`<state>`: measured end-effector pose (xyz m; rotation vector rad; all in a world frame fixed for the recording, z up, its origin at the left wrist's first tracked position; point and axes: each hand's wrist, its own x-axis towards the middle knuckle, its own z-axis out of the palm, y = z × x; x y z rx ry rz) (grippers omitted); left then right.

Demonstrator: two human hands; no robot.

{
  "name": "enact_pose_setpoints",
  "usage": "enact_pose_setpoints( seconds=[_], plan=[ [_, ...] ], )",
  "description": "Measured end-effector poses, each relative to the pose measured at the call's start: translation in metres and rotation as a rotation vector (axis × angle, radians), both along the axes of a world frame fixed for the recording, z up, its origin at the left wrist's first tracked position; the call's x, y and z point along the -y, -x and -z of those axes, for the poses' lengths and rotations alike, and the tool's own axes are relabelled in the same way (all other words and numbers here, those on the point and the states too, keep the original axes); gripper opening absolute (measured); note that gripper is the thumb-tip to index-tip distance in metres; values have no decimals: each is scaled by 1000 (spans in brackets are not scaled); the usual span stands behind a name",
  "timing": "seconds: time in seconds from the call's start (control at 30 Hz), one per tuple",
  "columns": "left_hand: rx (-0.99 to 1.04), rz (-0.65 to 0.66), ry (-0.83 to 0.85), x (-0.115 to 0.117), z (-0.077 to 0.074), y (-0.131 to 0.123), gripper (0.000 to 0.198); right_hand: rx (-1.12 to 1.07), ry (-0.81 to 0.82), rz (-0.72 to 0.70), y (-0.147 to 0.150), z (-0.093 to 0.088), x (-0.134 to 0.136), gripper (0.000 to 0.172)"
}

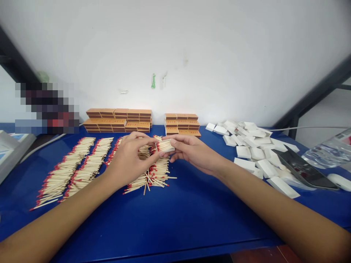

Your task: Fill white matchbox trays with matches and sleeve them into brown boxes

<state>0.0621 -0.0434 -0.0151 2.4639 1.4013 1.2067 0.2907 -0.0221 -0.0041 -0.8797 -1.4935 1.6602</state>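
Observation:
A small white matchbox tray (172, 149) filled with red-tipped matches is held up between my two hands, over the middle of the table. My right hand (192, 149) grips its right end, thumb on top and fingers beneath. At the tray's left end, my left hand (130, 155) closes thumb and forefinger around it. Below the hands lies a loose pile of matches (159, 170), partly covered by my left hand. Two long rows of matches (65, 164) (91, 162) stretch out to the left, heads mostly leftward; a further row is half hidden behind my left hand.
Orange-brown matchboxes stand stacked against the wall in a left stack (117, 120) and a right stack (182, 124). White empty trays (251, 140) are heaped at right, beside a black phone (304, 170), a white mouse (340, 181) and a clear plastic bottle (329, 151). The table (164, 219) is blue.

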Motion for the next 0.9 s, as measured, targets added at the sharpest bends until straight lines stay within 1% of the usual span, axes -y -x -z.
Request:
enact_pose_setpoints(
  seconds=[0.1,0.23,0.37,0.57,0.9],
  plan=[
    [-3,8,-13,0,0,-1,36,-3,5,1,0,0,0,22],
    [1,3,0,0,-2,-1,33,-31,51,16,0,-2,0,26],
    [13,0,-4,1,-3,0,31,-72,73,-6,0,-5,1,29],
    [15,7,-15,1,-3,-1,30,-59,56,-8,1,-3,1,25],
    [2,20,-37,1,-3,-1,29,-45,51,6,2,0,1,27]
  ],
)
